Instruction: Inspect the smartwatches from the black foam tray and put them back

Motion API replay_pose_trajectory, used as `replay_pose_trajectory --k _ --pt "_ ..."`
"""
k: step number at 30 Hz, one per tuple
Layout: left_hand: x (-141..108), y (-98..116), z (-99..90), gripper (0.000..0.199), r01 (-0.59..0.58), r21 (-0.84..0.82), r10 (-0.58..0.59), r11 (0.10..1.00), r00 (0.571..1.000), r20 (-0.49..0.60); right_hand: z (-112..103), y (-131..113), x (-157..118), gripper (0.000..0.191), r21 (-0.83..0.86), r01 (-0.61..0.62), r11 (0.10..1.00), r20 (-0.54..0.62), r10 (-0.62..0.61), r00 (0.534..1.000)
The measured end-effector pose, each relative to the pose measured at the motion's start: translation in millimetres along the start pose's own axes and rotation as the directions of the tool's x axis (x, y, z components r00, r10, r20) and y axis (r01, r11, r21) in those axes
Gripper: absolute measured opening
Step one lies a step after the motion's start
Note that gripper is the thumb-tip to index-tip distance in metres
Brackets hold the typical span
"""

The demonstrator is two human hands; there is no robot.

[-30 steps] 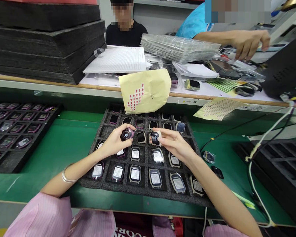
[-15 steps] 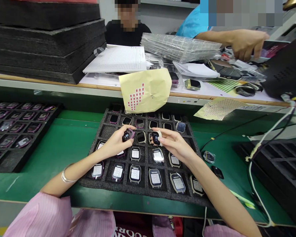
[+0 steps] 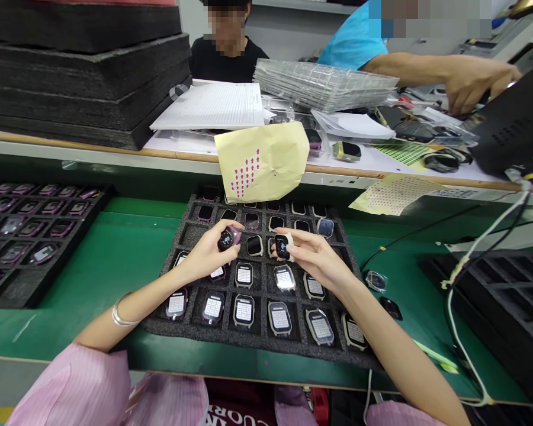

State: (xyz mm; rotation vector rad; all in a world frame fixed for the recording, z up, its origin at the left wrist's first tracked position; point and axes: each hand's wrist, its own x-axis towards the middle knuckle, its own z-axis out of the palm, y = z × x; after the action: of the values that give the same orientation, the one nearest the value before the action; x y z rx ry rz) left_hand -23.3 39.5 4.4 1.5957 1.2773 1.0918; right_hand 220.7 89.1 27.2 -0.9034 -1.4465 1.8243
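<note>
A black foam tray (image 3: 266, 348) with compartments holds several square watch faces, many of them in the front rows showing white screens. My left hand (image 3: 211, 251) grips a purple-rimmed watch face (image 3: 227, 238) with a lit dark screen, above the tray's left half. Between the thumb and fingers of my right hand (image 3: 317, 257) is a light-rimmed watch face (image 3: 282, 247), its dark screen also lit. A light-rimmed watch (image 3: 254, 245) with a dark screen lies in the tray between my two hands.
Another tray of purple watches (image 3: 31, 251) lies left. Black foam blocks (image 3: 84, 89) are stacked behind it. A yellow sheet (image 3: 264, 163) hangs from the shelf edge. White and black cables (image 3: 450, 307) run down the right side. Two people are across the shelf, one reaching with a hand (image 3: 475, 83).
The watch face in my left hand has turned slightly, showing more of its screen. My right hand has barely moved. Across the shelf, the person's hand has moved right.
</note>
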Motion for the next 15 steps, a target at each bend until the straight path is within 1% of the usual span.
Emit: replay_pose_trajectory --k 4,6,8,10,12,15 --pt "0.6 -1.1 0.9 0.033 0.058 -0.071 -0.057 0.996 0.998 0.018 -0.1 0.3 -0.2 0.038 0.002 -0.002 1.000 -0.002 0.002 1.000" --pt "1.6 -2.1 2.6 0.039 0.076 -0.130 -0.075 0.989 0.997 0.013 0.1 1.3 0.2 0.039 0.049 -0.022 0.999 0.034 0.020 0.999" --pt "2.8 -2.4 4.8 0.048 0.100 -0.230 -0.098 0.968 0.995 0.023 0.4 2.0 0.8 0.038 0.102 -0.054 0.993 0.088 0.045 0.995" --pt "4.0 -1.6 6.6 0.052 0.150 -0.354 -0.135 0.923 0.989 0.065 1.0 2.3 1.5 0.036 0.141 -0.101 0.985 0.133 0.082 0.988" --pt "4.6 0.3 7.6 0.049 0.217 -0.455 -0.181 0.864 0.976 0.121 1.8 2.8 2.1 0.035 0.170 -0.140 0.975 0.153 0.115 0.982" --pt "3.9 4.0 7.5 0.044 0.296 -0.547 -0.226 0.783 0.955 0.193 3.5 4.7 3.0 0.036 0.198 -0.137 0.970 0.134 0.112 0.985"
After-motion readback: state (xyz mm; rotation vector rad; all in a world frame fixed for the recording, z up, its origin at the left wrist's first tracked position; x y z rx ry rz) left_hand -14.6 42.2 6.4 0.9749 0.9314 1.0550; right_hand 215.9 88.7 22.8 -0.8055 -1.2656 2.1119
